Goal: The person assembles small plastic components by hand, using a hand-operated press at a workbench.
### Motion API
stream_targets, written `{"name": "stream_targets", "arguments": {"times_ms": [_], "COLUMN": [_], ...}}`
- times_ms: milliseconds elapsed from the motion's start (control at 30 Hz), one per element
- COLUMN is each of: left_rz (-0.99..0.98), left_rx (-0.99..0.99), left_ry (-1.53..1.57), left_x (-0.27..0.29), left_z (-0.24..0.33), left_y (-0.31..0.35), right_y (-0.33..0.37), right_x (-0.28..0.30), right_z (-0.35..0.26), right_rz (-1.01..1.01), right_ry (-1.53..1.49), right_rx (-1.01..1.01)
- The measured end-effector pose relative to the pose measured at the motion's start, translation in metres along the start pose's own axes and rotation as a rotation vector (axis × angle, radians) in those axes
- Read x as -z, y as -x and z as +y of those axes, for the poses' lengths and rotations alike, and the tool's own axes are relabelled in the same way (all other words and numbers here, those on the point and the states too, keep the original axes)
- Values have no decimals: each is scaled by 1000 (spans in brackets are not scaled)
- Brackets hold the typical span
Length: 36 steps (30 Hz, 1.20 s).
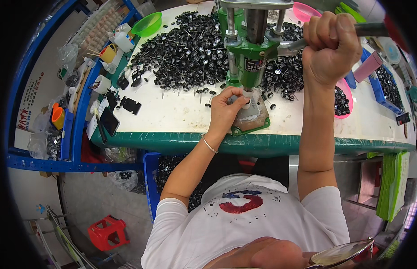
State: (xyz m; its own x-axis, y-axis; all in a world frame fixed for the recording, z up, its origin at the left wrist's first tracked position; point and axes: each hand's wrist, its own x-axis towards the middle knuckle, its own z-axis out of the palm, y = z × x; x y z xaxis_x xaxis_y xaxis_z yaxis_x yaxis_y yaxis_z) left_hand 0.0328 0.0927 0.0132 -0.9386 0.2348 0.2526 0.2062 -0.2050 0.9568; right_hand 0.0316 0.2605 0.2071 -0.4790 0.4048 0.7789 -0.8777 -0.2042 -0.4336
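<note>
A green hand press (253,67) stands on the white-topped table in front of me. My right hand (331,47) is wrapped round its lever (372,29), raised at the right. Below the ram, my left hand (227,104) has thumb and fingers pinched together beside a small white cylindrical piece (246,105) above the press's base plate (258,117). What the pinch holds is mostly hidden by the fingers. Behind the press spreads a large heap of small black wheels (190,54), many with thin metal axles. A few loose wheels lie close to the base.
A green bowl (147,25) stands at the far left, and a pink bowl (347,101) of wheels at the right. Beyond it is a blue tray (384,96) of black parts. A phone (110,121) lies near the left edge. A red stool (108,232) is on the floor.
</note>
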Motion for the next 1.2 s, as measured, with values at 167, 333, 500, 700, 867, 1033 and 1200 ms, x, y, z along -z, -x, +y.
{"name": "stream_targets", "arguments": {"times_ms": [167,333,500,700,867,1033,1200], "left_rz": [32,31,161,186,211,310,215], "left_rx": [48,56,36,-170,-272,-112,186], "left_ry": [51,170,307,-932,-818,-877,-1201], "left_x": [-1,-5,15,71,85,114,118], "left_z": [-2,-7,1,-9,-13,-7,-9], "left_y": [2,0,-4,9,16,-3,-23], "right_y": [-12,-45,-65,-24,-4,46,67], "right_x": [0,-22,4,28,150,234,239], "right_z": [1,25,61,33,-3,-51,-51], "right_rz": [-7,10,-126,-40,-232,-445,-597], "right_ry": [42,242,269,578,974,1423,1570], "right_rx": [-60,-304,-578,-413,-647,-554,-581]}}
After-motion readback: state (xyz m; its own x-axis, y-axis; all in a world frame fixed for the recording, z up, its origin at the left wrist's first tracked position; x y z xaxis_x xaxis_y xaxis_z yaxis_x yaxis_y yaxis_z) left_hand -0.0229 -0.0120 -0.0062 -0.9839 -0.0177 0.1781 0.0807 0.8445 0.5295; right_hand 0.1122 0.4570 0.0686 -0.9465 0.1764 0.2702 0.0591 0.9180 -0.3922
